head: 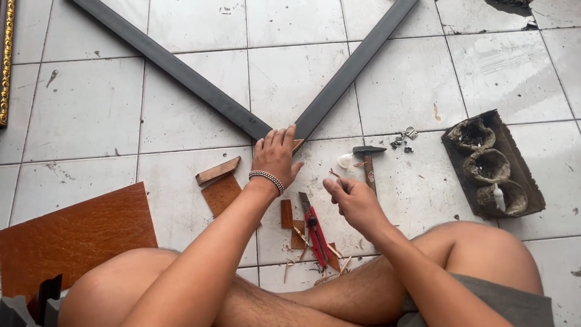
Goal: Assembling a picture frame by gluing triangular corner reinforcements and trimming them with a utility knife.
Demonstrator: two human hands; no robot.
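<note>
Two dark grey frame strips, the left strip [175, 69] and the right strip [357, 60], meet in a V corner on the tiled floor. My left hand [275, 156], with a bead bracelet on the wrist, lies flat on that corner joint, and a bit of brown wood peeks out under its fingers. My right hand [354, 200] hovers just right of it, fingers pinched together, perhaps on something very small that I cannot make out. A hammer [368, 163] lies beyond the right hand. A red utility knife [315, 230] lies between my forearms.
Brown wood offcuts [219, 181] and small chips [290, 224] lie near my knees. A large brown board [72, 236] is at the left. A dark tray [493, 166] with hollowed cups sits at the right, small metal hardware [404, 138] near it. A gilded frame edge [6, 60] runs along the far left.
</note>
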